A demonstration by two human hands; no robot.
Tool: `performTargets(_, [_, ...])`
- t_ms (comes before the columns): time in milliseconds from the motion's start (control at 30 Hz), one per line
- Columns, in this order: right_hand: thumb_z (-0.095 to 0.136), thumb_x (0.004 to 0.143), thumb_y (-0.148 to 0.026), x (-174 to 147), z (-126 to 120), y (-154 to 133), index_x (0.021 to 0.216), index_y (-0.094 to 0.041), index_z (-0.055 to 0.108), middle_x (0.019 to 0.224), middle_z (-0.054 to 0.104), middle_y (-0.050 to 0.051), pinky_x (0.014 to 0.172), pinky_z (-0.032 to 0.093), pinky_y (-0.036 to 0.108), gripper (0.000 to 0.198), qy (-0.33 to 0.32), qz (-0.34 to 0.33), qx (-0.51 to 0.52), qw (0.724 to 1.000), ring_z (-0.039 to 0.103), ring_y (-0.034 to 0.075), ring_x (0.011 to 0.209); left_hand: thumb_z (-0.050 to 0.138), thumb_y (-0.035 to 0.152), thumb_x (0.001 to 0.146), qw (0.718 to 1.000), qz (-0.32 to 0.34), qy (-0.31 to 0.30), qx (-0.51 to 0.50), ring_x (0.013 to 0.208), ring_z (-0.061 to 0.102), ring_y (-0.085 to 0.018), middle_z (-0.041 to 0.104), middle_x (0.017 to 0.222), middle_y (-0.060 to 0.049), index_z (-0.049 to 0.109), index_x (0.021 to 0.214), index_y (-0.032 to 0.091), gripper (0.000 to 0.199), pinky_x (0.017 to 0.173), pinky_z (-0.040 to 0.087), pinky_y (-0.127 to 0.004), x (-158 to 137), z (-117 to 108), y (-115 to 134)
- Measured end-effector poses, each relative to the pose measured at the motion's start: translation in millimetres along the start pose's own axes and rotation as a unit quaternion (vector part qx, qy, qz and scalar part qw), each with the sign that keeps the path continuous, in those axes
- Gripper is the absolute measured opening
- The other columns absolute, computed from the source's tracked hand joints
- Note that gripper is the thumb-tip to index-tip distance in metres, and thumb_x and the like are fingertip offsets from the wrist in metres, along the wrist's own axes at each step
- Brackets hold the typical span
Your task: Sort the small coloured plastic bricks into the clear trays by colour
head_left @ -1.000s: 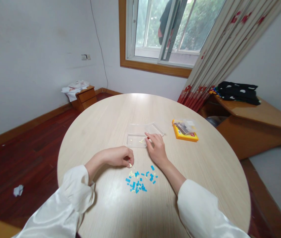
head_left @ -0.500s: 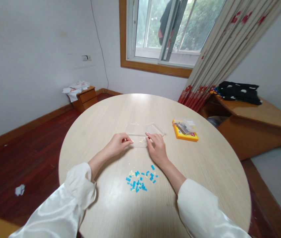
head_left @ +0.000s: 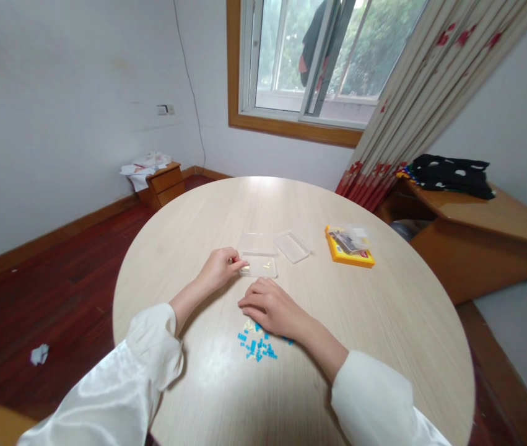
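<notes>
My left hand (head_left: 221, 267) is at the left end of a small clear plastic box (head_left: 262, 272), its thumb and fingers closed on the box's edge. A few tiny pale yellow pieces (head_left: 267, 265) lie inside the box; some are right beside my left fingertips. Nearer to me, my right hand (head_left: 270, 305) hovers over the far side of a loose pile of small blue building bricks (head_left: 258, 348). Its fingers are loosely bent, with a gap at the thumb, and nothing shows in them. Pale yellow bricks (head_left: 249, 324) lie at the pile's far edge, partly covered by that hand.
Behind the box, a clear shallow tray or lid (head_left: 293, 246) lies on the round wooden table (head_left: 189, 396). Farther right is a yellow box (head_left: 350, 254) with a clear case on top. Beyond the table stand a small drawer cabinet (head_left: 165, 183) and a wooden desk (head_left: 486, 229).
My right hand has left the box's right end and moved back toward me, over the brick pile. My left hand stays at the box's left end.
</notes>
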State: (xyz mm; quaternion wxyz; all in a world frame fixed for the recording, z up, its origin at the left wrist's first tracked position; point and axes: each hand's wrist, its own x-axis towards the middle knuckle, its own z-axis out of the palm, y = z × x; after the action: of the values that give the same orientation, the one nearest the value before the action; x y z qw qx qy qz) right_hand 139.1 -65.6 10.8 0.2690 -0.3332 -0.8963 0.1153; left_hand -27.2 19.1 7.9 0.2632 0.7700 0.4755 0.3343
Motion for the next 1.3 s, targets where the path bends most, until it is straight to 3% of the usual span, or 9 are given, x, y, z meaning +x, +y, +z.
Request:
performTargets(200, [0.060,0.081,-0.019,-0.1,3.1,3.3,0.078,-0.020,0.067,0.074,0.064,0.002,0.072,0.042,0.031,0.008,-0.014,0.002,0.003,1.000,0.055,0.016,0.076,0.053,0.040,0.076,1.000,-0.006,0.019,0.010,0.048,0.029,-0.007,0.032,0.047,0.007,0.034,0.046,0.017,0.043,0.050,0.024,-0.023,-1.4,-1.6,4.9])
performTargets(367, [0.057,0.083,-0.018,0.4,1.9,3.9,0.073,-0.018,0.062,0.072,0.063,0.002,0.071,0.042,0.031,0.011,-0.026,0.025,0.009,0.999,0.054,0.016,0.074,0.051,0.044,0.076,1.000,0.009,0.011,0.016,0.050,0.029,-0.008,0.029,0.048,0.007,0.032,0.048,0.018,0.043,0.051,0.022,-0.023,-2.7,-1.7,5.1])
performTargets(433, [0.056,0.084,-0.019,0.5,0.5,6.2,0.075,-0.018,0.060,0.072,0.062,0.003,0.070,0.042,0.030,0.010,0.021,0.039,0.008,0.999,0.053,0.016,0.073,0.049,0.043,0.077,1.000,0.017,0.007,0.023,0.050,0.028,-0.008,0.029,0.048,0.006,0.031,0.048,0.018,0.043,0.051,0.022,-0.023,-3.4,-2.0,6.4])
performTargets(567, [0.052,0.087,-0.020,-0.4,-4.0,17.0,0.077,-0.019,0.058,0.072,0.061,0.004,0.069,0.042,0.031,0.012,0.197,0.083,-0.010,0.977,0.053,0.018,0.073,0.040,0.040,0.082,0.999,0.033,-0.012,0.020,0.049,0.027,-0.008,0.027,0.049,0.006,0.029,0.048,0.018,0.042,0.051,0.021,-0.024,-5.5,-3.6,11.4])
performTargets(733, [0.052,0.085,-0.020,-2.9,-7.4,35.4,0.079,-0.021,0.060,0.074,0.064,0.004,0.070,0.045,0.034,0.010,0.332,0.125,-0.036,0.934,0.055,0.019,0.075,0.046,0.036,0.080,0.988,0.087,-0.125,-0.008,0.048,0.027,-0.007,0.027,0.048,0.007,0.027,0.049,0.019,0.041,0.050,0.022,-0.023,-11.2,-6.3,20.4])
performTargets(933, [0.048,0.087,-0.021,-3.3,-4.2,45.9,0.105,-0.021,0.060,0.097,0.065,0.008,0.085,0.044,0.042,0.022,0.333,0.144,-0.056,0.930,0.054,0.022,0.095,0.065,0.026,0.069,0.958,0.120,-0.262,0.006,0.049,0.030,-0.006,0.036,0.051,0.007,0.035,0.050,0.017,0.037,0.049,0.024,-0.022,-18.8,-9.7,33.8])
performTargets(1067, [0.047,0.087,-0.022,-3.2,-3.0,45.8,0.118,-0.021,0.054,0.106,0.060,0.010,0.089,0.041,0.044,0.032,0.324,0.157,-0.071,0.930,0.050,0.023,0.102,0.070,0.023,0.067,0.930,0.142,-0.337,-0.025,0.056,0.042,-0.008,0.047,0.062,0.004,0.057,0.061,0.013,0.018,0.054,0.033,-0.020,-19.1,-9.8,34.1])
performTargets(1200, [0.047,0.087,-0.022,-3.0,-2.6,45.0,0.120,-0.021,0.052,0.104,0.058,0.010,0.088,0.041,0.044,0.034,0.320,0.161,-0.074,0.931,0.049,0.024,0.100,0.072,0.017,0.067,0.912,0.173,-0.370,-0.034,0.069,0.050,-0.010,0.054,0.076,0.000,0.069,0.082,0.015,0.015,0.068,0.040,-0.022,-18.2,-7.1,28.2])
performTargets(1300, [0.047,0.087,-0.021,-2.6,-2.6,44.1,0.119,-0.021,0.053,0.101,0.057,0.010,0.088,0.041,0.044,0.033,0.318,0.160,-0.065,0.932,0.050,0.023,0.097,0.069,0.014,0.070,0.906,0.180,-0.381,-0.043,0.068,0.050,-0.010,0.054,0.075,0.000,0.070,0.083,0.016,0.013,0.068,0.041,-0.022,-19.0,-4.1,26.5])
